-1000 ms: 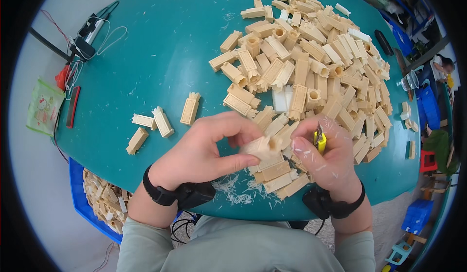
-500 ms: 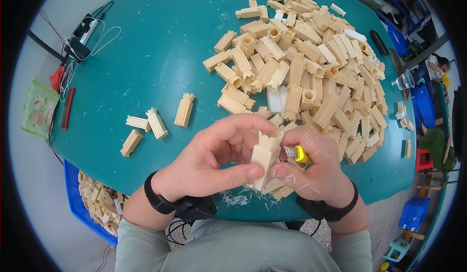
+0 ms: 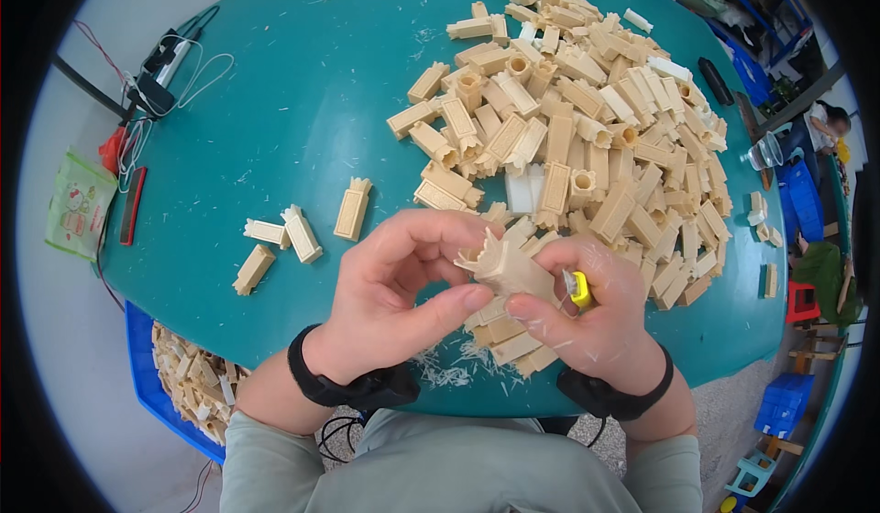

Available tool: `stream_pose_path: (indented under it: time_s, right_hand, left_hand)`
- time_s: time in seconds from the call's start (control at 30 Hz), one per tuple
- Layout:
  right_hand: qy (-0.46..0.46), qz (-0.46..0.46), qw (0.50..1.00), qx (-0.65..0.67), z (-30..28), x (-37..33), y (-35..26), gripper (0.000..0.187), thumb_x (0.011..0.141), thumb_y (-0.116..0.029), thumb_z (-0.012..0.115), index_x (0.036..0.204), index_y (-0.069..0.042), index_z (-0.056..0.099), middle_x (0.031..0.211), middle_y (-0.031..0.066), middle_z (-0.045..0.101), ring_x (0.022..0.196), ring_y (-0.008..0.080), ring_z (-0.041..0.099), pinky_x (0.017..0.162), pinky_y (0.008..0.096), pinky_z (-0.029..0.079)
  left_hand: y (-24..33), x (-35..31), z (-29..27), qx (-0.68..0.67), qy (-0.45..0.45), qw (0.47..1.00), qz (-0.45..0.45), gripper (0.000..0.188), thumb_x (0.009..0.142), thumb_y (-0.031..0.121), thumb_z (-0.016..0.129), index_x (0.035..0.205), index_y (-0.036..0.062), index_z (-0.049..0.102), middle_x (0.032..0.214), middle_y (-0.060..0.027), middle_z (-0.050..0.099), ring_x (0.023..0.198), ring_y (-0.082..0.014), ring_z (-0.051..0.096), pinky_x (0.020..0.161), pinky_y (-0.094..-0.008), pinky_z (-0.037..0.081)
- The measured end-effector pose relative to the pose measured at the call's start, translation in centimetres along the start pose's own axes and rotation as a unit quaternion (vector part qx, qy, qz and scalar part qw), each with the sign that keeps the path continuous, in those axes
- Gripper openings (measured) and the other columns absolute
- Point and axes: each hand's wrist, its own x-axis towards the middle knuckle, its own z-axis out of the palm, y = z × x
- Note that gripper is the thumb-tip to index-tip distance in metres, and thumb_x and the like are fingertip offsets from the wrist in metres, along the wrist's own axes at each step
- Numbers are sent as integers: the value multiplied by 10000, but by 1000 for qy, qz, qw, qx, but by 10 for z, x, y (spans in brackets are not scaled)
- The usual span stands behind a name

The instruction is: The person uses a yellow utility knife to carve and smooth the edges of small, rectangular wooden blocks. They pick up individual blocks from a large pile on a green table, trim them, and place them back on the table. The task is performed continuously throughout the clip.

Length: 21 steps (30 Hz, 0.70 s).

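Between my hands is a beige plastic block [image 3: 518, 273], a hollow four-sided piece with a jagged, crown-like end tilted toward the left. My left hand [image 3: 399, 293] curls round that jagged end, thumb and fingertips against it. The right thumb of my right hand [image 3: 600, 311] presses the plain end. Tucked in the same right hand is a small yellow-handled tool [image 3: 579, 290] with a greyish tip; its exact kind is unclear. Pale shavings cling to the right fingers. Beneath the hands lie several similar blocks [image 3: 513, 343] and a scatter of white shavings [image 3: 445, 366].
A big heap of beige blocks [image 3: 596, 146] covers the right of the green table [image 3: 302, 82]. Several blocks [image 3: 301, 234] lie apart at left. A blue bin [image 3: 147, 375] full of pieces stands low at left. A power strip [image 3: 170, 64] with cables sits at the far left.
The block has turned from nearly upright to lying over, its jagged end now toward the left hand. The yellow tool has shifted slightly right, and the shavings bunched at its tip have thinned.
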Motion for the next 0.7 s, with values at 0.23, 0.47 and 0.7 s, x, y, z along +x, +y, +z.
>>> stream_pose_path:
  time_s: [0.23,0.47,0.7]
  right_hand:
    - [29,-86,993,-74,1,-1,6,350,655,-188,755,911,-66,549,752,74,567,620,211,549,536,280,429]
    - [23,-24,999,18,1,0,4,361,666,-160,752,943,-52,548,811,95,586,686,211,580,587,284,449]
    - [55,-53,997,-10,-1,1,4,335,679,-133,738,947,-50,555,807,89,578,695,207,557,618,275,443]
  left_hand:
    - [2,-5,4,-37,48,998,-31,248,752,-86,601,983,-41,524,1090,-169,540,896,-152,585,751,-248,499]
    - [-3,-3,2,39,3,998,43,195,737,-113,587,922,-64,558,1107,-213,524,900,-166,586,744,-256,510]
    - [2,-5,8,17,29,999,9,209,738,-110,588,941,-68,572,1096,-217,532,899,-181,592,745,-261,509]
